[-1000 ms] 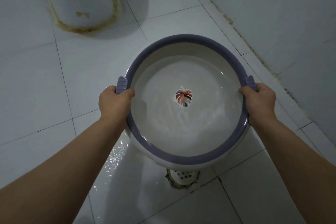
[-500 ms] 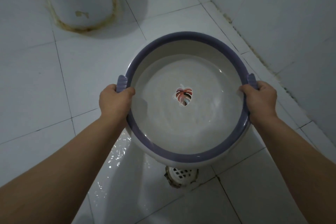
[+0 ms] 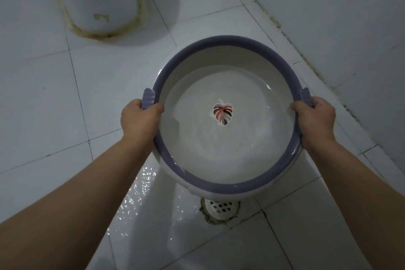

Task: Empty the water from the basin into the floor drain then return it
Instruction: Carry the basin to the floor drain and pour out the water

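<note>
A round white basin (image 3: 228, 185) with a purple rim and a leaf sticker in its bottom hangs above the floor, tilted toward me, with water pooled in its near half. My left hand (image 3: 140, 119) grips its left handle and rim. My right hand (image 3: 314, 119) grips the right handle and rim. The white floor drain (image 3: 221, 207) shows just under the basin's near edge, partly hidden by it. Water glistens on the tile (image 3: 140, 199) left of the drain.
A toilet base (image 3: 96, 0) with a stained seam stands at the far left. A tiled wall (image 3: 350, 19) runs along the right, its dirty floor joint slanting down to the right. White floor tiles surround the drain.
The basin's near edge has drawn slightly away from the drain, showing more of the grate. The water has shifted toward me. Both hands keep their grip.
</note>
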`<state>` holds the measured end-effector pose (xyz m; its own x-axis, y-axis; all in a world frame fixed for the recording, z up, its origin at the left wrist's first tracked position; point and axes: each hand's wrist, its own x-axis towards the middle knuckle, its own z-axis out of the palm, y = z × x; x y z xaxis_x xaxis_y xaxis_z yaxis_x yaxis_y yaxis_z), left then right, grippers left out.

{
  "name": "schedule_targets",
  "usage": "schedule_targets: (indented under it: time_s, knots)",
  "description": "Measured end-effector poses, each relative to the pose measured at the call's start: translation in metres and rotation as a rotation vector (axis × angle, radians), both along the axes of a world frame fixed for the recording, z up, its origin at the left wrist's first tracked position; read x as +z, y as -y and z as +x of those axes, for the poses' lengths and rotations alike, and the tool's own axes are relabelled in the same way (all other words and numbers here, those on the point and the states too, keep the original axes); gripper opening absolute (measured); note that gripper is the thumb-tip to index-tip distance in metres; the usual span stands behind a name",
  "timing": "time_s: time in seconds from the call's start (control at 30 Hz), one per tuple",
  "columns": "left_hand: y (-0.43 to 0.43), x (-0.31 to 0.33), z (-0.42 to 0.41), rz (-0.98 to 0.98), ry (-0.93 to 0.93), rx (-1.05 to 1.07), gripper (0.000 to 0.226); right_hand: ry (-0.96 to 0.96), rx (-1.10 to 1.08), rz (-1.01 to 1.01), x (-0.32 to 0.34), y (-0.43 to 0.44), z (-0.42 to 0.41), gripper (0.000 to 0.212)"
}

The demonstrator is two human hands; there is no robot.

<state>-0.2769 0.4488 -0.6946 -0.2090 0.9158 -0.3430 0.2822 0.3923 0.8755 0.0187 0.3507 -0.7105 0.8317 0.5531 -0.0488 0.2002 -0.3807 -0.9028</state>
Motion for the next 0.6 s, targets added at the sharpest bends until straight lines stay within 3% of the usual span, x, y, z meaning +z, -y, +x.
schedule_targets:
  time_s: [0.23,0.6]
  knots:
    - [0.0003,0.0000,0.0006,0.006,-0.007,0.002,0.011,0.000,-0.007,0.030,0.0034,0.0010,-0.0017,0.028]
    - [0.0012,0.0037,-0.0011,0.012,-0.005,-0.017,0.010,0.004,0.000,0.048,0.0027,0.0043,-0.0029,0.022]
